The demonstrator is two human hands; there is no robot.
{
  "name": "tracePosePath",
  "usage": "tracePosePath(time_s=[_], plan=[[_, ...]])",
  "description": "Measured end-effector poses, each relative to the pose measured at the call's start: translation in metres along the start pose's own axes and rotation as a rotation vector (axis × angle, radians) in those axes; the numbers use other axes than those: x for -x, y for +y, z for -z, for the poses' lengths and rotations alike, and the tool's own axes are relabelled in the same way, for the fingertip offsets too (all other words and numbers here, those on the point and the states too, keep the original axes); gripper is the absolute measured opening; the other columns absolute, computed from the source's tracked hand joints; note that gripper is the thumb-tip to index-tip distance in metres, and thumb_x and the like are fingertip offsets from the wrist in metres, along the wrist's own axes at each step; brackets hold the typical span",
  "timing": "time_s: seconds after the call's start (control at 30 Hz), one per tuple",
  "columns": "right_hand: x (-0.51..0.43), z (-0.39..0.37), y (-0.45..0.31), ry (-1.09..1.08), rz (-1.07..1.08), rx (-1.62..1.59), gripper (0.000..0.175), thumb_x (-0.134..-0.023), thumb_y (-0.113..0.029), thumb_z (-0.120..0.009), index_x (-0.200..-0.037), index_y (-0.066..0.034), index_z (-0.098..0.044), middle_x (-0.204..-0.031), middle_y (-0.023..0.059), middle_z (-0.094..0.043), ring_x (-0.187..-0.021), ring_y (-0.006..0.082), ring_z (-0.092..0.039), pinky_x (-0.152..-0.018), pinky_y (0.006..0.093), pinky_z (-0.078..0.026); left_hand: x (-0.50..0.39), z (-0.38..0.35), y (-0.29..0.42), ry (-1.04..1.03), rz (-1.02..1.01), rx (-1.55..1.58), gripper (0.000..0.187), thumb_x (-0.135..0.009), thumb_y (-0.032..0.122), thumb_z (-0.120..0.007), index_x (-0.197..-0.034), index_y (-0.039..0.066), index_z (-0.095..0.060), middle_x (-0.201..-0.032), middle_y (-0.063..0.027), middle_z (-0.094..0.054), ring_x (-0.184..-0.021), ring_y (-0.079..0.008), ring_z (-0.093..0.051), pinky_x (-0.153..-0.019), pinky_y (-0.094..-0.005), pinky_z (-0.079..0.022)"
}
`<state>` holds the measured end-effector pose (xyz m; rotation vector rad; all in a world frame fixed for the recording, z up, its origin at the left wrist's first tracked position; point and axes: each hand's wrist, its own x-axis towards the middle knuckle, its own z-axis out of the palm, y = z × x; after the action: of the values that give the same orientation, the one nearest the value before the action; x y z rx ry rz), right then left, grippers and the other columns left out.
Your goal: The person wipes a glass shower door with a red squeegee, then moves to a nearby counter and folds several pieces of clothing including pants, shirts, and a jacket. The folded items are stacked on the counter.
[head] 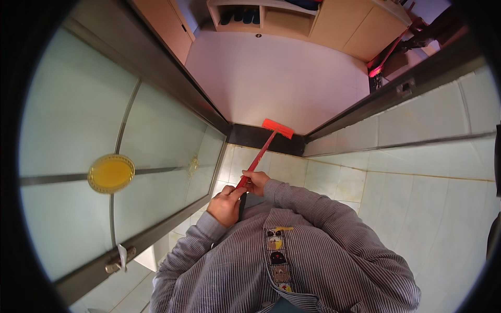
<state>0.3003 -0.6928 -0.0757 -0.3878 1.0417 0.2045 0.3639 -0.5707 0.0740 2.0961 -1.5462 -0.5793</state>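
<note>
A long red handle point(258, 159) slants away from me, with a red broom-like head point(277, 128) at its far end. The head lies over the dark threshold point(246, 135) of a doorway, its toothed edge towards me. My left hand point(227, 203) is wrapped around the lower part of the handle, close to my body. A little farther up, my right hand point(256, 182) grips the same handle, thumb along it. The black end of the handle runs down between my left hand and my striped shirt, where it is partly hidden.
On my left a frosted glass door point(164, 129) with a metal lever handle point(121, 258) stands ajar. A tiled wall point(415, 164) rises on my right. Past the threshold lie a pale floor point(278, 74), a wooden cabinet point(344, 23) with shoes point(246, 15), and another red-handled broom point(375, 71).
</note>
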Motion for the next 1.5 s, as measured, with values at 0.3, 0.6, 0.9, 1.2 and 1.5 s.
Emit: tracePosePath(time_s=[0.3, 0.6, 0.9, 1.2, 1.5], plan=[[-0.039, 0.016, -0.075, 0.286, 0.382, 0.949, 0.053, -0.073, -0.017, -0.059, -0.118, 0.0000, -0.037, -0.101, 0.0146, -0.054, -0.081, 0.0238, -0.057, -0.069, 0.0326, -0.047, -0.093, -0.068, -0.101, 0.026, 0.040, 0.107, 0.040, -0.066, 0.005, -0.058, -0.106, 0.007, -0.050, -0.090, -0.0163, -0.054, -0.077, -0.0331, -0.056, -0.066, -0.0378, -0.047], [-0.049, -0.005, -0.181, 0.124, 1.262, 1.664, 0.045, -0.065, -0.018, -0.062, -0.106, -0.0055, -0.049, -0.100, 0.0136, -0.053, -0.101, 0.0292, -0.046, -0.084, 0.0393, -0.036, -0.186, 0.010, -0.085, -0.316, 0.055, 0.044, 0.031, -0.065, 0.006, -0.057, -0.096, 0.003, -0.055, -0.078, -0.0165, -0.058, -0.072, -0.0325, -0.056, -0.065, -0.0387, -0.045], [-0.080, 0.019, -0.292, 0.044, 0.977, 1.657, 0.011, -0.066, -0.021, -0.058, -0.071, -0.0110, -0.057, -0.074, 0.0088, -0.058, -0.077, 0.0280, -0.055, -0.068, 0.0400, -0.042, -0.329, 0.049, -0.076, -0.415, 0.153, 0.120, 0.036, -0.063, 0.007, -0.062, -0.099, 0.004, -0.055, -0.084, -0.0167, -0.059, -0.075, -0.0318, -0.058, -0.066, -0.0347, -0.047], [-0.094, 0.146, -0.371, 0.458, 0.854, 1.607, 0.009, -0.064, -0.017, -0.061, -0.072, -0.0137, -0.059, -0.072, 0.0082, -0.058, -0.076, 0.0277, -0.055, -0.072, 0.0380, -0.042, -0.467, -0.048, -0.055, -0.677, -0.073, 0.100, 0.035, -0.068, 0.011, -0.060, -0.102, 0.007, -0.052, -0.084, -0.0161, -0.058, -0.080, -0.0327, -0.056, -0.071, -0.0369, -0.044], [-0.091, 0.090, -0.448, 0.453, 0.951, 1.246, 0.014, -0.064, -0.013, -0.057, -0.077, -0.0091, -0.059, -0.073, 0.0126, -0.059, -0.076, 0.0313, -0.056, -0.068, 0.0401, -0.044, -0.568, 0.048, -0.038, -0.718, -0.291, -0.149, 0.038, -0.072, 0.025, -0.060, -0.107, 0.011, -0.052, -0.086, -0.0148, -0.059, -0.079, -0.0298, -0.057, -0.070, -0.0357, -0.045]])
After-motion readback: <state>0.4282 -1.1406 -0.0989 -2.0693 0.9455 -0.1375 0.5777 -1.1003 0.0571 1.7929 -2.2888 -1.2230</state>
